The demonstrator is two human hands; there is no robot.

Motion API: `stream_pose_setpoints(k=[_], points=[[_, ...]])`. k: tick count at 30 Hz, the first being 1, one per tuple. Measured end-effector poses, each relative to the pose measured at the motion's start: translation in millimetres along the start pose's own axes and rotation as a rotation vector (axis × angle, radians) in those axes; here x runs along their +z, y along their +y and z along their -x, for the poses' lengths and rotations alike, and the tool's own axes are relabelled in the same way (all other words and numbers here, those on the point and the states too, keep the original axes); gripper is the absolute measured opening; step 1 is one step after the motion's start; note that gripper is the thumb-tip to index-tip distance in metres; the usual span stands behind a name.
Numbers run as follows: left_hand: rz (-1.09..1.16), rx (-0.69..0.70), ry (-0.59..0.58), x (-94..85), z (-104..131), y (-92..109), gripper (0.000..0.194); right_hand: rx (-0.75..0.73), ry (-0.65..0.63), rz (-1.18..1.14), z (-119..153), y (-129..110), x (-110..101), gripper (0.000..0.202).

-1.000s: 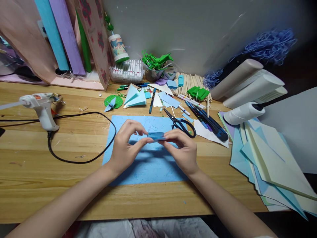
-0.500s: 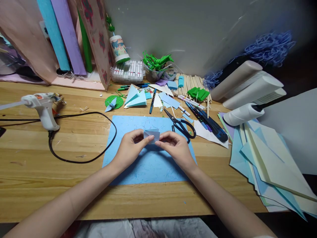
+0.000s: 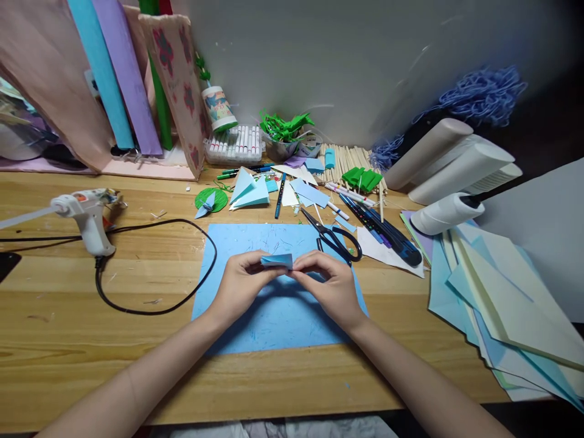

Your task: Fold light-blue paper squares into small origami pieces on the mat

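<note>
A small folded piece of blue paper [image 3: 278, 261] is held up between my two hands, above a light blue sheet [image 3: 274, 322] on the wooden table. My left hand [image 3: 244, 283] pinches its left part and lower edge between thumb and fingers. At its right edge, my right hand [image 3: 326, 283] closes thumb and fingertips on the paper. Black-handled scissors [image 3: 335, 238] lie just beyond my right hand, partly on the sheet. A folded blue paper shape [image 3: 207, 204] rests on a green disc [image 3: 219, 199] past the sheet's upper left corner.
On the left stands a white glue gun [image 3: 91, 222] with a looping black cable [image 3: 155, 312]. Markers, paper scraps and a cutter [image 3: 401, 243] lie behind the sheet. Stacked coloured papers [image 3: 511, 304] and white rolls [image 3: 447, 213] occupy the right.
The folded paper has tipped so it looks flatter and narrower, with both hands still on it. The whole view has shifted slightly, the table now lower in the frame.
</note>
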State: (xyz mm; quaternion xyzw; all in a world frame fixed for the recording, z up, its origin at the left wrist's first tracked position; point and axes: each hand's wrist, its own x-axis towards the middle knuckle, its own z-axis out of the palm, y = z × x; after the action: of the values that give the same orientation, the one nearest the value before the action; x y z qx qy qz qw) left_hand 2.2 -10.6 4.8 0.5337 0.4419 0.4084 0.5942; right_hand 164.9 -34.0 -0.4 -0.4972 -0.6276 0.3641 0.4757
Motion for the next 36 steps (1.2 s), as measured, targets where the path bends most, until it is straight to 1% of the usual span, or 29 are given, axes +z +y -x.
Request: stream_pose_setpoints(k=[2,5,8,10,12,14,16,20,22,26,28,31,34,36], points=[[0.001,0.023,-0.005,-0.5,0.2,1.6,0.006,-0.093,0.036,0.02,0.3,-2.2,-1.1,0.002],[-0.04,0.098,-0.036,-1.7,0.3,3.2,0.005,-0.203,0.095,0.066,1.3,-3.6,-2.8,0.003],[-0.083,0.168,-0.044,-2.8,0.1,3.9,0.003,-0.248,0.13,0.096,2.8,-2.3,-4.5,0.008],[-0.12,0.198,-0.036,-3.2,0.0,4.6,0.001,-0.271,0.124,0.1,3.3,-1.5,-5.2,0.01],[-0.165,0.227,-0.04,-3.3,0.3,5.6,0.002,-0.261,0.103,0.098,2.8,-1.8,-5.5,0.011],[-0.217,0.244,-0.048,-3.2,1.0,6.7,0.004,-0.196,0.07,0.076,1.4,-2.8,-5.1,0.011],[-0.277,0.222,-0.032,-3.3,1.9,7.2,0.008,-0.1,0.014,0.035,-0.4,-3.7,-4.2,0.013],[-0.383,0.065,0.024,-3.0,3.0,6.0,0.02,0.1,-0.14,-0.036,-3.4,-2.9,-1.8,0.007],[-0.391,0.01,0.008,-2.4,2.8,4.3,0.026,0.183,-0.205,-0.067,-4.4,-1.9,-0.9,0.011],[-0.338,-0.041,0.009,-0.4,0.1,-1.0,0.039,0.303,-0.294,-0.182,-5.8,-1.6,0.1,0.02],[-0.306,-0.079,0.009,-0.1,-1.9,-3.1,0.043,0.358,-0.319,-0.273,-6.3,-1.6,0.7,0.021],[-0.217,-0.143,-0.031,-1.8,-5.0,-3.1,0.044,0.421,-0.334,-0.385,-6.8,-0.6,2.0,0.022],[-0.106,-0.201,-0.072,-5.4,-6.9,-0.7,0.037,0.444,-0.316,-0.444,-6.9,1.1,3.5,0.023],[-0.075,-0.23,-0.094,-7.5,-7.4,0.5,0.033,0.436,-0.3,-0.46,-6.9,2.2,4.0,0.022]])
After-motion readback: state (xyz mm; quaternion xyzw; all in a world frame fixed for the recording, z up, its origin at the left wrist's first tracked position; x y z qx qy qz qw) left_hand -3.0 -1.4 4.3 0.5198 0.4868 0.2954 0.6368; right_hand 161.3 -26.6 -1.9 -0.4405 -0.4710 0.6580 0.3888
